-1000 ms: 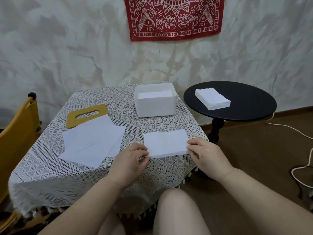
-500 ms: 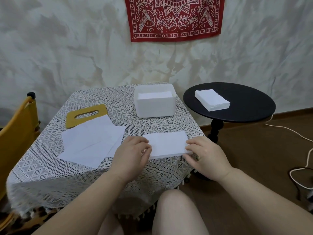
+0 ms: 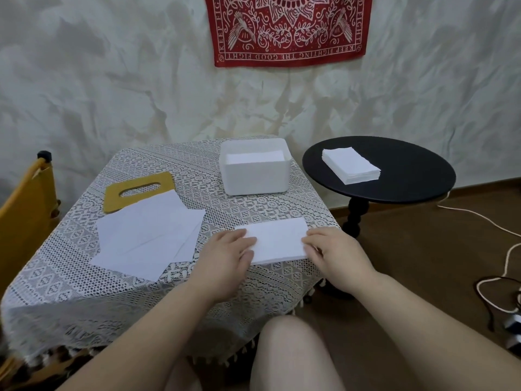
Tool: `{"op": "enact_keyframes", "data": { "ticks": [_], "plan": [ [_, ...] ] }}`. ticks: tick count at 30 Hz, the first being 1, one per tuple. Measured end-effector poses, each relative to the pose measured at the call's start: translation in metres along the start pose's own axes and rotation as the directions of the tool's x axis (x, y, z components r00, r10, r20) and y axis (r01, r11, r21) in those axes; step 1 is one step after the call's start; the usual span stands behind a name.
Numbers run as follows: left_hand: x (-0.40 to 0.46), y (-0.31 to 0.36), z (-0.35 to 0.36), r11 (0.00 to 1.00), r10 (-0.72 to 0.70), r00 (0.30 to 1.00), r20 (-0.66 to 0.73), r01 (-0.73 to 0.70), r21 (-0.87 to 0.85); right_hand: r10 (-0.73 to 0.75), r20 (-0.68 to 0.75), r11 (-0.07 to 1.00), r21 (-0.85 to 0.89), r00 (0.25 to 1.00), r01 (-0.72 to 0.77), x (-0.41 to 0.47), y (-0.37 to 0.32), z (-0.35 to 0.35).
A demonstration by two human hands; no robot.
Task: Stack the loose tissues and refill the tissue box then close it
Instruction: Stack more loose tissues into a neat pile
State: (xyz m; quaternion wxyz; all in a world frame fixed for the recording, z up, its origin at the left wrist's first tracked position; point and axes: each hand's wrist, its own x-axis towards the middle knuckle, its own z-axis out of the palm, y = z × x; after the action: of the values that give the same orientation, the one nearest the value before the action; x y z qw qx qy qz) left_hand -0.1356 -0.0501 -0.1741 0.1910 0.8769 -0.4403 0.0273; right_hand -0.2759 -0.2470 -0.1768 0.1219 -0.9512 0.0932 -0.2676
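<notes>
A: Hands?
B: Left hand (image 3: 225, 253) and right hand (image 3: 332, 253) rest with relaxed fingers on the ends of the small white folded tissue stack (image 3: 277, 240), which lies between them at the lace-covered table's (image 3: 84, 292) near edge.
A: Box?
B: Open white plastic tissue box (image 3: 255, 176) sits behind, well apart.

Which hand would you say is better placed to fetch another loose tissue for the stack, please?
Probably the left hand. The loose tissues lie spread on the tablecloth just to its left, while the right hand sits at the far end of the folded stack, which lies between.
</notes>
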Motion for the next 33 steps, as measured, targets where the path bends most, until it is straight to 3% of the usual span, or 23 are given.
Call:
{"op": "enact_keyframes", "data": {
  "ticks": [3, 8, 20, 27, 33],
  "plan": [
    [-0.006, 0.0, -0.003, 0.993, -0.091, 0.993, -0.073, 0.085, -0.076, 0.065, 0.024, 0.998, 0.025, 0.998, -0.066, -0.004, 0.004, -0.007],
    [-0.02, -0.001, -0.009, 0.992, -0.117, 0.987, -0.112, 0.121, 0.032, 0.069, 0.023, 0.996, 0.052, 0.997, -0.07, -0.013, 0.006, -0.01],
    [-0.02, 0.003, -0.012, 0.969, -0.215, 0.969, -0.124, 0.196, -0.15, 0.18, 0.064, 0.975, 0.12, 0.982, -0.187, -0.008, 0.004, -0.012],
    [-0.02, 0.003, -0.013, 0.956, -0.219, 0.965, -0.147, 0.183, -0.227, 0.146, 0.038, 0.984, 0.101, 0.989, -0.149, -0.009, 0.009, -0.008],
    [-0.021, 0.0, -0.007, 0.976, -0.173, 0.972, -0.158, 0.147, -0.161, -0.026, -0.02, 0.999, 0.045, 0.999, 0.027, -0.011, 0.003, -0.006]
  ]
}}
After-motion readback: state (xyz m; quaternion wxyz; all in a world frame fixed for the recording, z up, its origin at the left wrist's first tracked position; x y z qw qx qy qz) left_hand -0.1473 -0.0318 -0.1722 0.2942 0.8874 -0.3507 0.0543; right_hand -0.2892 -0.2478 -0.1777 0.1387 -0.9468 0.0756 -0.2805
